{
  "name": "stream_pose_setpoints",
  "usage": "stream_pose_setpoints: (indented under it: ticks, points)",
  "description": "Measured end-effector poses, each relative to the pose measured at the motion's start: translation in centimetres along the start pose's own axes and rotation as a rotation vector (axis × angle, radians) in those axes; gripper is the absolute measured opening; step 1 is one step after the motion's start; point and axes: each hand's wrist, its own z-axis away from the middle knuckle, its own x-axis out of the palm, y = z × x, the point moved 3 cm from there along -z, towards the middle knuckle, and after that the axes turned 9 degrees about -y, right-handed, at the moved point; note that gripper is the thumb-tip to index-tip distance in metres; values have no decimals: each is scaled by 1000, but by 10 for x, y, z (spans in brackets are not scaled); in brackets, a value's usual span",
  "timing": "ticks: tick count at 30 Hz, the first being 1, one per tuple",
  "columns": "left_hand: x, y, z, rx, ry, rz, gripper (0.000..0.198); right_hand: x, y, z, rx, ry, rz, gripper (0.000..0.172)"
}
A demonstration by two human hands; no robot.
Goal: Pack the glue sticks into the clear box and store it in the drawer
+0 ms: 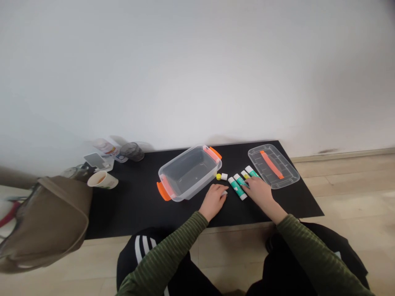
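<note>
Four tubes (237,189) lie aligned on the bench (129,213), outside the lidless box (197,169). The right hand (259,191), fingers spread, rests over them; the left hand (213,201) curls at a pale piece (225,193), grip unclear.

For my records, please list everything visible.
Rectangular plastic box: 1, clear and orange, centre
Flat plastic lid: 1, clear and orange, right
Cylindrical tubes: 4, green, white, yellow, beside lid
Caplike pieces: 2, yellow and white, beside box
Paper cup: 1, white, left
Printed cylinder: 1, white, behind cup
Round container: 1, grey, behind cup
Flat panel: 1, grey, behind cup
Fabric bag: 1, brown, leftmost
Table: 1, black, along white wall
Floor: 1, beige, below
Trousers: 1, black, below
Left hand: 1, green sleeve, fingers at grey piece
Right hand: 1, green sleeve, fingers on tubes
</note>
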Motion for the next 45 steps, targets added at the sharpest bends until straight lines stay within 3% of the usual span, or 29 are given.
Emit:
stream_pose_setpoints:
  ticks: [5,11,18,22,30,38,45]
  points:
    - [8,-5,1,-132,-42,216,24,5,-7,0,-21,22,18,24]
    - [15,-13,-5,-248,23,540,19,-4,-2,5,-23,103,-98,22]
    - [15,-10,-10,-338,160,1478,17,-17,-10,29,-139,155,-410,19]
    - [14,-11,-10,-354,216,1706,20,-13,-20,41,-213,81,-564,19]
    - [12,-8,-7,-297,163,1701,19,-5,-27,45,-240,52,-432,22]
    - [3,-8,-5,-276,193,1494,30,-5,-25,47,-242,142,-297,26]
    - [-3,-3,-4,-277,198,1481,31,-5,-24,48,-282,200,-281,26]
